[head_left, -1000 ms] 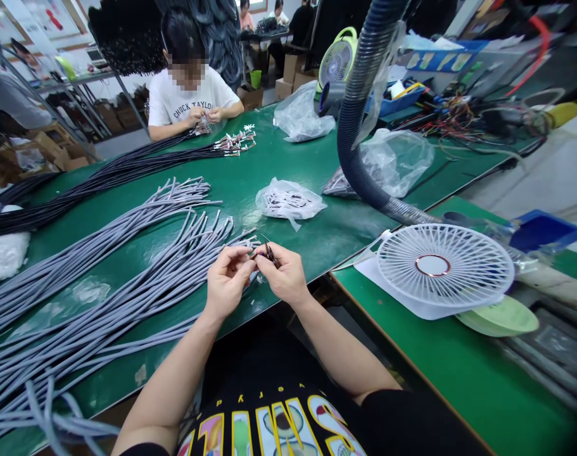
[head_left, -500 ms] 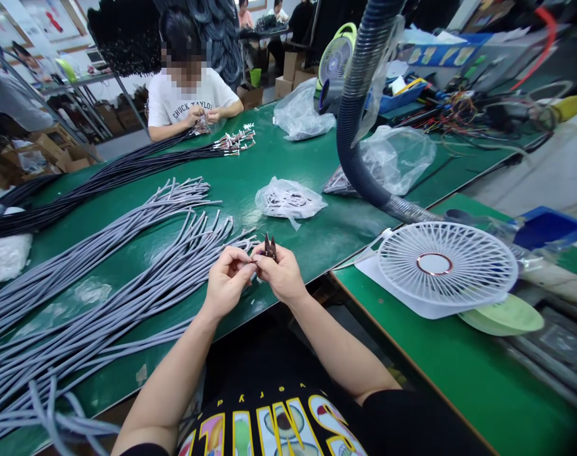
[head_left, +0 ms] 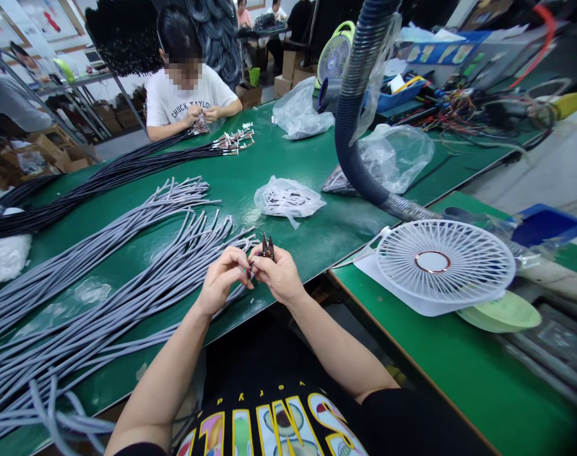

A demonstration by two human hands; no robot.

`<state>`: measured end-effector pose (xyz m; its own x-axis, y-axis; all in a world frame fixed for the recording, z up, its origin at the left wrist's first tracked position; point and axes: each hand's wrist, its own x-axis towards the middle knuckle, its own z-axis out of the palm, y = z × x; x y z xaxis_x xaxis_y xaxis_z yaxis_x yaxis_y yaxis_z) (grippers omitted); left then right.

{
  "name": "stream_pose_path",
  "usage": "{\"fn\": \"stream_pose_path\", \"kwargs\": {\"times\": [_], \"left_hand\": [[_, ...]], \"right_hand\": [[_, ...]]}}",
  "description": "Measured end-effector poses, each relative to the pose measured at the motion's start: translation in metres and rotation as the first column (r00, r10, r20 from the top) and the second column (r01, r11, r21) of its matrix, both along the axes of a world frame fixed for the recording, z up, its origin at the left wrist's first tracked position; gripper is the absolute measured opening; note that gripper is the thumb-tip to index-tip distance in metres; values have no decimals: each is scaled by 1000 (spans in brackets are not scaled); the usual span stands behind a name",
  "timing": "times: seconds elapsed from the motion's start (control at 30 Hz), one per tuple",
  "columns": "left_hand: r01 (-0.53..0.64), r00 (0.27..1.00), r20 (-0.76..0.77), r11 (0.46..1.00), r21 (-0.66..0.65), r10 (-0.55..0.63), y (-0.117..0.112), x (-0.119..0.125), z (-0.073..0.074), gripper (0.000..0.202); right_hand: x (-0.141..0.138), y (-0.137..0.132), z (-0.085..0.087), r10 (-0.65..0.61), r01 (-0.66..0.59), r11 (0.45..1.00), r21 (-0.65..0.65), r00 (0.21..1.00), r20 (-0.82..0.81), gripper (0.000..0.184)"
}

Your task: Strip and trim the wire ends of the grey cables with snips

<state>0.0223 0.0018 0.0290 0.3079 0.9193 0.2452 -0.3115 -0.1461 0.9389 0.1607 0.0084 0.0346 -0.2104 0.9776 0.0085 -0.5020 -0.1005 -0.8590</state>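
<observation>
My left hand [head_left: 220,283] pinches the end of a grey cable [head_left: 243,271] at the tabletop [head_left: 317,234] edge. My right hand [head_left: 278,277] grips small snips [head_left: 268,246], points up. They are sharp and close to my fingers, so a slip could nick me. Compared with before, my hands sit a bit higher and the snips stand straighter.
</observation>
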Motion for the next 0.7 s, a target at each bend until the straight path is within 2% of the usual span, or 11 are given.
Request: {"fn": "stream_pose_path", "kwargs": {"times": [0.13, 0.27, 0.33, 0.43, 0.5, 0.57, 0.63, 0.7], "left_hand": [[30, 991, -129, 994, -102, -43, 5, -5, 17, 32], [104, 935, -309, 966, -237, -177, 14, -13, 34, 30], [169, 888, -349, 919, -356, -299, 19, -16, 33, 33], [314, 856, -254, 843, -437, -450, 25, -18, 22, 39], [328, 893, -164, 857, -398, -419, 25, -16, 11, 41], [275, 937, -108, 893, -357, -331, 22, -12, 2, 42], [203, 966, -82, 919, -339, -244, 18, -10, -4, 43], [141, 981, -83, 933, -331, -177, 15, -8, -9, 44]], "right_hand": [[-1, -1, -3, -23, 18, 997, 69, 997, 72, 15], [2, -3, -4, -52, 30, 987, 157, 990, 133, 18], [6, -5, -1, -69, 31, 978, 206, 981, 181, 19], [12, -9, 3, -76, 2, 963, 270, 962, 263, 22], [15, -10, 5, -68, -13, 961, 277, 958, 280, 24], [15, -8, 3, -50, -11, 970, 242, 968, 244, 25], [14, -3, -3, 15, -41, 987, 157, 986, 166, 27], [12, 3, -11, 118, -122, 991, 58, 991, 70, 30]]}}
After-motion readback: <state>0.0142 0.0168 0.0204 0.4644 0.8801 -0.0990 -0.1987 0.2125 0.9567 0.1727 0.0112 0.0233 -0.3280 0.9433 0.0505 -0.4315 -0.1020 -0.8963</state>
